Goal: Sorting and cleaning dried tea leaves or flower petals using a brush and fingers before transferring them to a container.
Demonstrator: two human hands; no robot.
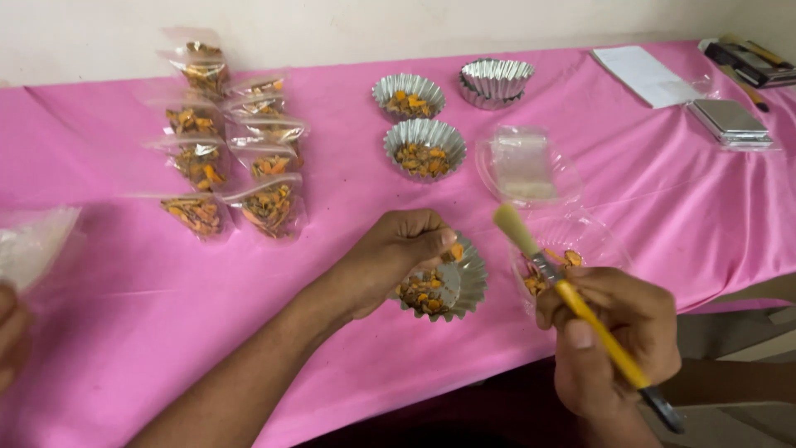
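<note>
My left hand [396, 253] grips the rim of a fluted foil cup [461, 290] holding orange and brown dried pieces, tilted on the pink tablecloth [348, 357]. My right hand [609, 336] holds a yellow-handled brush [572, 303] with its pale bristles pointing up and left. The same hand also seems to grip the edge of a clear plastic bag [572, 245] with a few orange pieces inside. The brush tip hovers just right of the foil cup.
Two more filled foil cups [408, 97] [424, 149] and a stack of empty foil cups [496, 81] stand further back. Several filled clear bags [228, 149] lie at left. Empty clear bags [524, 166], white paper [647, 75] and a small silver scale [730, 123] sit right. Another person's hand [12, 332] shows at far left.
</note>
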